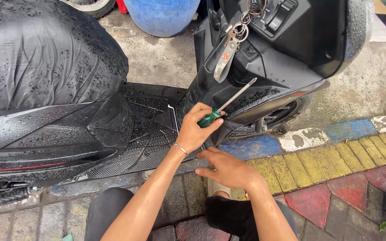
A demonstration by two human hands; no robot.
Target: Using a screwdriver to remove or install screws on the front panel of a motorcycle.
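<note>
While I crouched on the painted paving (pixel 336 178), my right hand (pixel 231 169) lay low at centre, fingers spread flat by the scooter's footboard (pixel 148 134). Above it, my left hand (pixel 197 129) gripped a green-handled screwdriver (pixel 222 108), its shaft angled up toward the wet black front panel (pixel 282 67).

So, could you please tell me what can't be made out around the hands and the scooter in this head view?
- Right hand: its fingertips reach under the floorboard edge; whatever they touch is hidden.
- Screwdriver: the left hand covers most of the green handle; the tip is too small to tell its type.
- Key bunch: cut off by the top edge.
- Front wheel: mostly hidden behind the black side panel.
</note>
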